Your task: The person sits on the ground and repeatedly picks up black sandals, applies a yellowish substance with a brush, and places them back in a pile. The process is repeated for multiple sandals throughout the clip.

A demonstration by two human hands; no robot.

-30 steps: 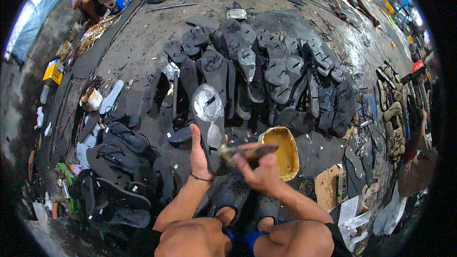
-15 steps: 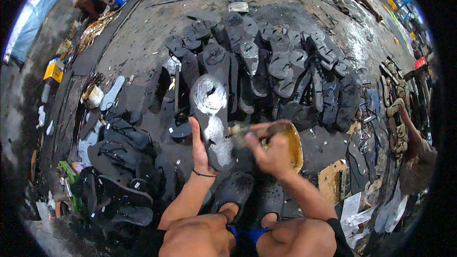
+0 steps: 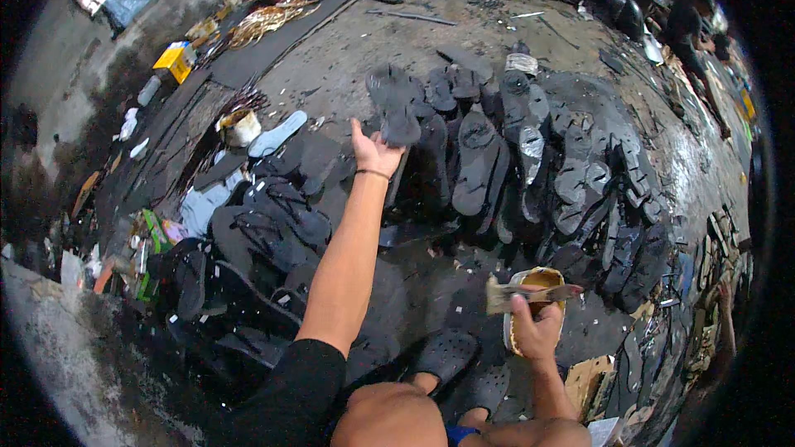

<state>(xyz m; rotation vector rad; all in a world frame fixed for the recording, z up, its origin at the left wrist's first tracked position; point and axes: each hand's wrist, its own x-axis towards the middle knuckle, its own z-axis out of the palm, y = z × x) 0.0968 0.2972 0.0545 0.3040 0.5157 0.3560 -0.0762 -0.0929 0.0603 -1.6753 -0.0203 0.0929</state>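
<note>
My left hand [image 3: 377, 151] is stretched far forward, its fingers at the near end of a dark sandal sole [image 3: 392, 99] and its thumb raised apart. That sole lies over the left end of a heap of other black soles [image 3: 479, 157]. At lower right, my right hand [image 3: 538, 329] grips a flat-handled brush [image 3: 551, 292], bristles pointing left. The brush is above a cut-open pale container [image 3: 508, 335] with yellow-brown glue-like stuff inside. Fingers under the sole are partly hidden.
Black strapped sandals [image 3: 265, 228] are piled at left, near a whitish pot [image 3: 240, 127] and a pale grey sole [image 3: 278, 134]. My feet in dark clogs [image 3: 447, 356] are close below the heap. Cardboard [image 3: 586, 385] lies at lower right. Other people [image 3: 691, 33] are at the far right.
My left hand has carried the shiny-coated sole from in front of me forward to the heap's left end. The brush has left the sole and moved over the container. The view has turned left.
</note>
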